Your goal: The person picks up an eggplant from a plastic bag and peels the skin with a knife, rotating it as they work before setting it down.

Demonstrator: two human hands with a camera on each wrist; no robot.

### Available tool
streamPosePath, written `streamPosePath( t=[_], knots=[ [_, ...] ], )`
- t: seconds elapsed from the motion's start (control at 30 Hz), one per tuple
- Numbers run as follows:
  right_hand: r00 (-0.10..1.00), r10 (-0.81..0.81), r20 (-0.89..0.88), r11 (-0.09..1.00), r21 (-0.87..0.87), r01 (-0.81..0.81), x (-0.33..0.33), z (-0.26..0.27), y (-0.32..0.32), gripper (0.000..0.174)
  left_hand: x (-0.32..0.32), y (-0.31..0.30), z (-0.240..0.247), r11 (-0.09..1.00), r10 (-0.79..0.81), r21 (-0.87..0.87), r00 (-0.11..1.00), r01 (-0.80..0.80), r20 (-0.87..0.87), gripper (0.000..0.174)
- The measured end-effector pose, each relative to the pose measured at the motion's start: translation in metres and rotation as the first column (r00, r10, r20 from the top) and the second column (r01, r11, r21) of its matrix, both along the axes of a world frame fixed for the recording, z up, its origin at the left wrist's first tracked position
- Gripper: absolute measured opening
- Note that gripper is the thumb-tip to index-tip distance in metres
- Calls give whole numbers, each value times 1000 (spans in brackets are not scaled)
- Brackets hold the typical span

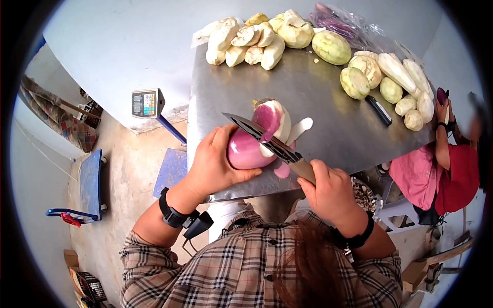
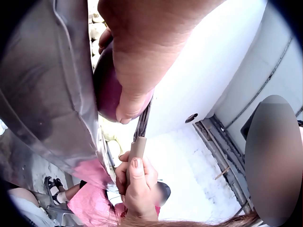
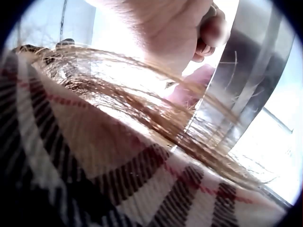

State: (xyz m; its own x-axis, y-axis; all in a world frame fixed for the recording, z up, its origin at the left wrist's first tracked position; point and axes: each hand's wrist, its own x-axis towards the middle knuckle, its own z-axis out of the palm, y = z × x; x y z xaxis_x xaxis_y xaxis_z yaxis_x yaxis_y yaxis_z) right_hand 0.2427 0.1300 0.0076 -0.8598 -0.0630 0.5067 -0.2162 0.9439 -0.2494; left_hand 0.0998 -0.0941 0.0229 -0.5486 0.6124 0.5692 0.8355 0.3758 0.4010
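Note:
A large, partly peeled purple eggplant (image 1: 245,150) lies near the front edge of the metal table (image 1: 308,92). My left hand (image 1: 211,159) grips its near side, thumb along the bottom; in the left wrist view the thumb presses the eggplant's purple skin (image 2: 106,90). With my right hand (image 1: 331,192) I hold a knife (image 1: 280,149) by its beige handle. Its dark blade crosses over the eggplant, by the border of purple skin and white flesh. Peel strips (image 1: 282,170) lie beside the eggplant. Hair and a checked shirt fill much of the right wrist view, where the knife is hidden.
Peeled eggplants (image 1: 246,43) are piled at the table's back, others (image 1: 400,82) at the right. A black-handled tool (image 1: 379,110) lies near those. Purple eggplants in a plastic bag (image 1: 341,25) sit behind. A scale display (image 1: 146,103) stands left; another person (image 1: 452,169) works at right.

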Motion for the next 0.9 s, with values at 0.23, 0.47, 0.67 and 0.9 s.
streamPosePath(
  t=[0.23,0.47,0.67,0.9],
  knots=[
    [1000,16,14,1000,-18,-16,-22,10,-4,34,0,0,5,1000,3,-24,1000,-3,22,82],
    [999,-3,33,999,-44,4,-24,9,2,33,0,-1,7,998,-12,-54,999,14,42,82],
    [996,-52,73,997,-52,56,-13,0,18,32,-2,-4,6,999,-33,-31,996,35,80,82],
    [994,-54,94,997,-52,59,-9,3,18,32,-6,-7,11,995,-38,-87,998,42,42,85]
  ],
)
